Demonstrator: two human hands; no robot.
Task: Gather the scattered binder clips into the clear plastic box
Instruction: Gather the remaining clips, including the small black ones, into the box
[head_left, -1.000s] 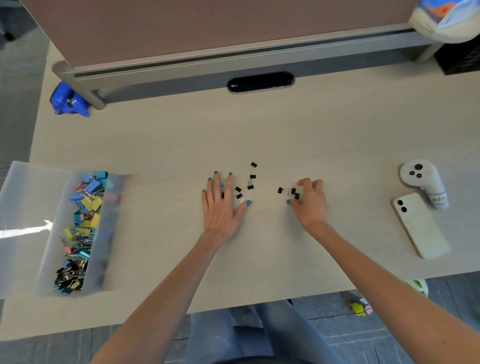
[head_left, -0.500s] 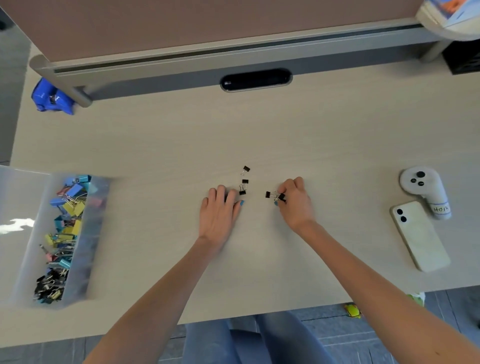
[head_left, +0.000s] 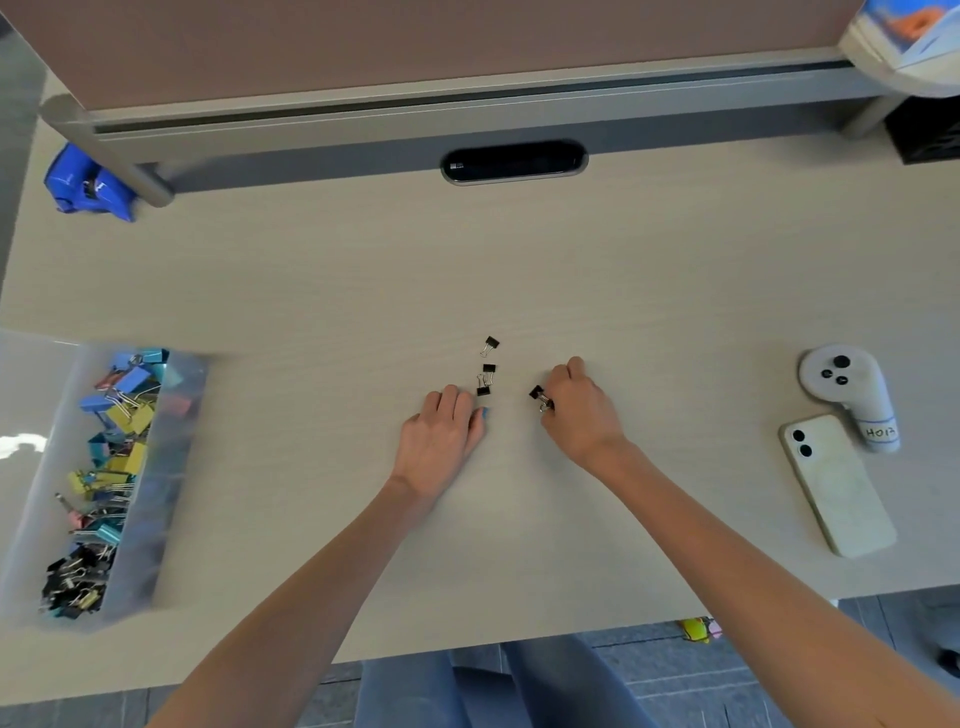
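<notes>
Three small black binder clips (head_left: 486, 369) lie loose in the middle of the desk. Just below them my left hand (head_left: 445, 434) rests knuckles up with its fingers curled under; what is inside is hidden. My right hand (head_left: 579, 410) is curled too and pinches small black clips (head_left: 540, 399) at its left side. The clear plastic box (head_left: 171, 467) sits far left, filled with blue, yellow, pink and black clips.
A white phone (head_left: 836, 483) and a white controller (head_left: 847, 395) lie at the right. A blue object (head_left: 85, 184) sits at the back left by the partition leg. A black cable slot (head_left: 514, 162) is at the desk's back edge.
My left hand went from flat with spread fingers to curled, covering the clips that lay by it. My right hand drew its clips in closer. The view shifted slightly.
</notes>
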